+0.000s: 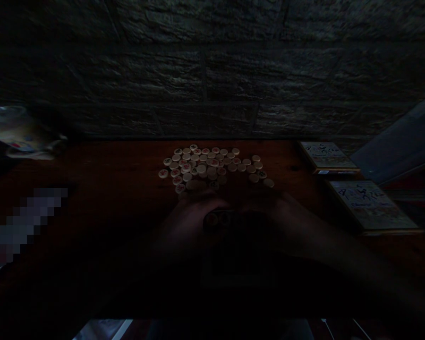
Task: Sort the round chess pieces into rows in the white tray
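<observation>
Many round wooden pieces (201, 169), some with red or dark characters, lie spread on the dark wooden table (102, 172). My left hand (194, 210) is at the near edge of the spread, beside the closest pieces; its fingers are lost in shadow. To the right, my right hand (278, 208) is low over the table, its fingers too dark to make out. Between the hands a dark box or tray (239, 278) shows faintly, with a couple of pieces (217, 218) at its far end.
Two flat boxes (327, 156) (373, 205) with printed lids lie on the right. A clear plastic package (24, 134) stands at the far left, and a blurred-out flat item (24, 226) is nearer. A stone wall (205, 75) rises behind the table.
</observation>
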The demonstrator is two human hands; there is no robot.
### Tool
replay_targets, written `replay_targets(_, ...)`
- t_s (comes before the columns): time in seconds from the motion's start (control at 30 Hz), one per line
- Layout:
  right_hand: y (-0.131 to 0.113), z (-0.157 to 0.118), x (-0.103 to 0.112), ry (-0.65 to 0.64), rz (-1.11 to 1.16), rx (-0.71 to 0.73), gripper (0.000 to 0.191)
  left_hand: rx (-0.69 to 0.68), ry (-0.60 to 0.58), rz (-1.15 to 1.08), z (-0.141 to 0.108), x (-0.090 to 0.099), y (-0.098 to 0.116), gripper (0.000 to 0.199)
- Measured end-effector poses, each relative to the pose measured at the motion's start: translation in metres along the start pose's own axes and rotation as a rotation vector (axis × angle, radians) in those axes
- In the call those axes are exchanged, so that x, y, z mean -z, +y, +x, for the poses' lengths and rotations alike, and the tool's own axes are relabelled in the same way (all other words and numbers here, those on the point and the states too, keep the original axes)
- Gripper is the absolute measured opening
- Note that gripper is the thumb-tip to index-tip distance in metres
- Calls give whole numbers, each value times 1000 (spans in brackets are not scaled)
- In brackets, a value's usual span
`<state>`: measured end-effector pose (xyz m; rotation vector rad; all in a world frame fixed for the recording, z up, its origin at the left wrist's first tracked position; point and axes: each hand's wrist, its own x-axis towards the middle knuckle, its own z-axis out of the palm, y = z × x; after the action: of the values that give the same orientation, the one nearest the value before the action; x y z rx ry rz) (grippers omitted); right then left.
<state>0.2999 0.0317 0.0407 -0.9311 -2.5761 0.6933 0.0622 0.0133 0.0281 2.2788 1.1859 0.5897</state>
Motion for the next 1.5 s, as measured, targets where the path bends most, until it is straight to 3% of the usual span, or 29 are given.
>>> replay_targets(0.43,0,-5,3,-4,-153,91,46,-16,-1,-2,-3,-3,-4,25)
replay_targets(1.5,-5,-4,1,18,-280,141,34,-29,10,19,-3,-4,-2,19)
